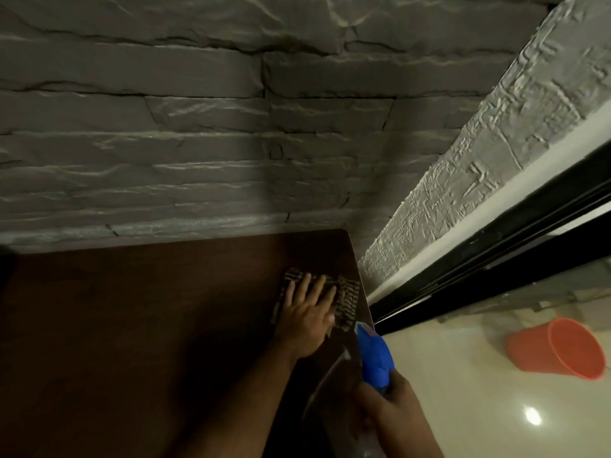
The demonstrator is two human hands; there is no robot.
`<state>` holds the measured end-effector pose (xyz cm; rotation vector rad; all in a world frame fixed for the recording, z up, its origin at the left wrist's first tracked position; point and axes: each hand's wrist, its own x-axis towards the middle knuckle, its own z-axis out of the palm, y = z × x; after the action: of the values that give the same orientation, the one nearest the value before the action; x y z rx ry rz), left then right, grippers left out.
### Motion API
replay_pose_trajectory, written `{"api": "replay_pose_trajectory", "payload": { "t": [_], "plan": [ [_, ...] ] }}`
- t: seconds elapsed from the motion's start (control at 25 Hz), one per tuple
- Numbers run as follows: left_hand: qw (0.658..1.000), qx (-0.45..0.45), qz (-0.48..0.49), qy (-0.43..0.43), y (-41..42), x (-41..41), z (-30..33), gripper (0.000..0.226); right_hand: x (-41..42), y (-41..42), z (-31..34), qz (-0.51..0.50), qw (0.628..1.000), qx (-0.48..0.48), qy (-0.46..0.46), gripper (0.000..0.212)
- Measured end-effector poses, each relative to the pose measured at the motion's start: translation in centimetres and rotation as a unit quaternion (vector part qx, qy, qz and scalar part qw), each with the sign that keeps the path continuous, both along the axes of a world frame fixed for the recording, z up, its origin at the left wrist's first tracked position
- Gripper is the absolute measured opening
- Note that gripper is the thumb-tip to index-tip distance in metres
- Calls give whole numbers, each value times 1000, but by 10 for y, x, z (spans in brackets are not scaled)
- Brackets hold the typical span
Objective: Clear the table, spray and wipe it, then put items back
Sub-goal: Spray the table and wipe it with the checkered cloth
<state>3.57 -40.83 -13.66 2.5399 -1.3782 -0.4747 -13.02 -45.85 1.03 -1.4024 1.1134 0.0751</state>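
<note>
A dark brown table fills the lower left, pushed against a grey stone wall. Near its far right corner lies a striped brown-and-cream cloth. My left hand presses flat on that cloth with its fingers spread and straight. My right hand grips a spray bottle with a blue trigger head over the table's right edge, nozzle pointing away from me. The bottle's body is mostly hidden below the hand.
The grey stone wall runs along the table's far edge. To the right are a textured grey pillar and a black sliding-door frame. An orange bucket lies on its side on the glossy cream floor.
</note>
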Motion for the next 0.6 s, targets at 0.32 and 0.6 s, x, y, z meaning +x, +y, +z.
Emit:
{"api": "replay_pose_trajectory", "payload": {
  "t": [0.32, 0.6],
  "plan": [
    [924, 97, 362, 73, -97, 43, 6, 66, -1, -36, 2, -2, 1000, -6, -26, 25],
    [996, 73, -54, 10, -96, 82, 1, 57, -9, -46, -9, 2, 1000, 20, -21, 31]
  ]
}}
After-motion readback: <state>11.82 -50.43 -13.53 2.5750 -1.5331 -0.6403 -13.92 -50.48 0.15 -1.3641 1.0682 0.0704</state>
